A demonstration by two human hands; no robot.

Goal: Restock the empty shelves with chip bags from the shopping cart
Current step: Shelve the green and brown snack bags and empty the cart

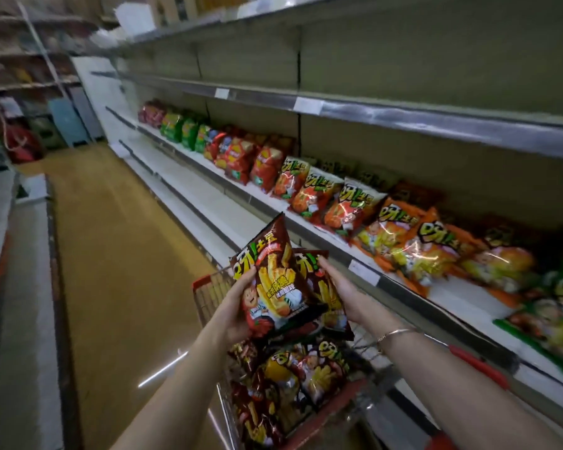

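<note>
Curled round the left edge of the front brown chip bag [273, 287] with the left hand [238, 308], thumb pressed across the printed face. Cupped along the right side of a second brown bag [310, 266] with the right hand [342, 289], fingertips [323, 260] up near its top corner, that bag tucked partly behind the first. Both held upright, touching, just above the shopping cart [196, 284], over more brown bags [293, 371] heaped inside.

Likely very light, air-puffed, slick foil, brittle contents: best taken by the side seams or top crimp, lightly, without squeezing the belly. Prone to sliding against each other, judging by the glossy film.

To the right, a white middle shelf [452, 295] lined with red, orange and green bags, gaps showing near its front edge. Above it, a bare shelf [371, 109] with paper price tags; below, bare lower shelves [189, 191]. Beyond, a tan aisle floor [117, 238], dim and blurred at the far end.
</note>
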